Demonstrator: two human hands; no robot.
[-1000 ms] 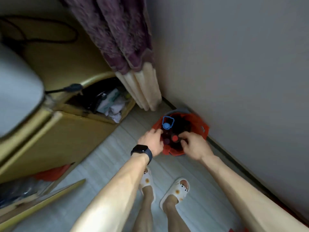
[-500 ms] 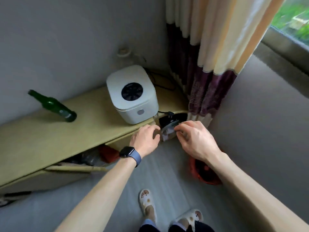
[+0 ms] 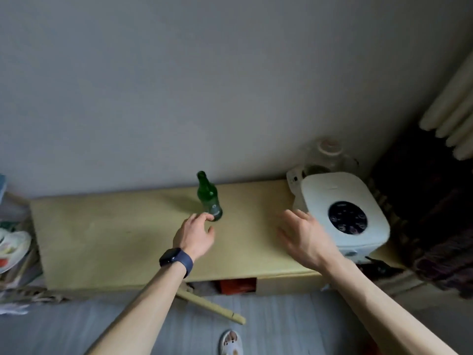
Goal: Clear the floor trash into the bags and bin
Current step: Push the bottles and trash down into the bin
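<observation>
The bottle (image 3: 208, 198) stands on its base on the yellow shelf (image 3: 115, 226) close to the wall. Its long axis is upright, with the neck up and the open mouth on top. Your left hand (image 3: 195, 235) has loosely parted fingers, with the tips at the bottle's foot; whether they touch it is unclear. Your right hand (image 3: 304, 238) is spread flat and holds nothing, in front of the white appliance (image 3: 343, 213).

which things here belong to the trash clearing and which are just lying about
Job in hand:
- green bottle, likely the next pick
- left hand, fingers at the bottle's base, no grip on it yet
- right hand, open, in front of the white appliance

Just lying about:
- white appliance
- yellow shelf
- curtain
- plates at the left
</observation>
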